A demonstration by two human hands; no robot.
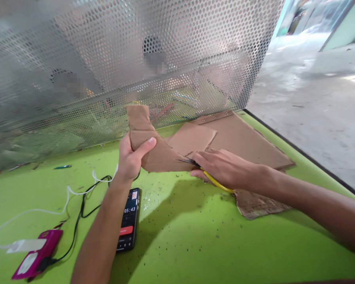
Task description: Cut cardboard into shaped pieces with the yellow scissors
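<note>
Head: cardboard piece (pixel 154 152) in left hand (pixel 131 159)

Cardboard piece (pixel 154 148): brown, irregular outline, narrow strip at top bending upward, wider wedge below tapering rightward. Held above the green tabletop, roughly upright, tilted slightly. Left hand (pixel 131 157) grips its left side, thumb across the front face.

Scissors (pixel 205 175): yellow handles, dark blades. Blades part-open, tips pointing left, biting into the right lower edge of the cardboard piece. Right hand (pixel 225 167) is closed around the handles, covering most of them; one yellow loop shows below the palm.
</note>
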